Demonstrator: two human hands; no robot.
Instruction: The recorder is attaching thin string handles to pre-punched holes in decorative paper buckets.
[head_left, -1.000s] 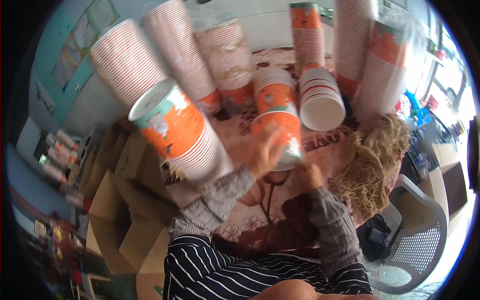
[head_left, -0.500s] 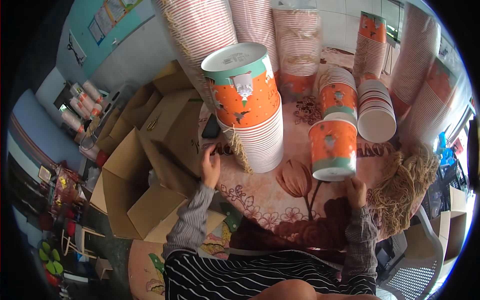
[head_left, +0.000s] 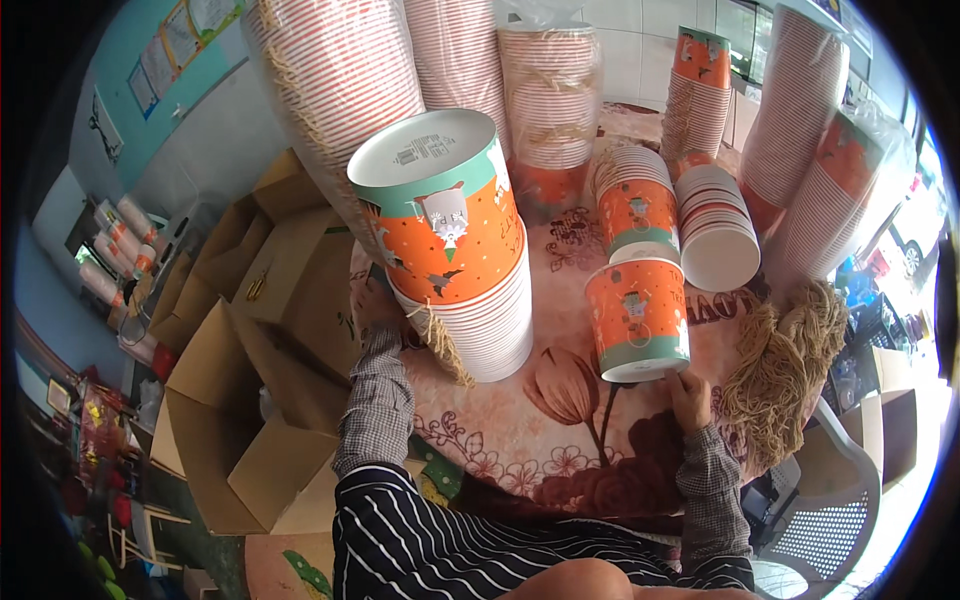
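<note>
A tall stack of nested paper tubs [head_left: 460, 335] stands upside down on the table, its top tub orange with a green band and white base. Beside its left flank my left hand [head_left: 376, 300] reaches forward; it is dim and blurred, so its fingers cannot be made out. At the front right, a single orange paper tub [head_left: 637, 315] lies tilted with its white base toward me. My right hand [head_left: 690, 400] is at the base's right edge, fingers curled against it. Behind this tub are a leaning stack of orange tubs [head_left: 637, 205] and a white-based stack [head_left: 720, 255].
Tall wrapped tub stacks [head_left: 335, 85] rise at the back left, more wrapped stacks [head_left: 800, 110] at the back right. Tan twine [head_left: 785, 375] lies bundled on the table's right. Open cardboard boxes [head_left: 245, 420] stand left; a grey plastic chair [head_left: 830, 500] is at the right.
My left hand has moved forward along the left of the tall stack, from spread fingers to a blur. My right hand has come closer against the tub's base. The whole view has shifted.
</note>
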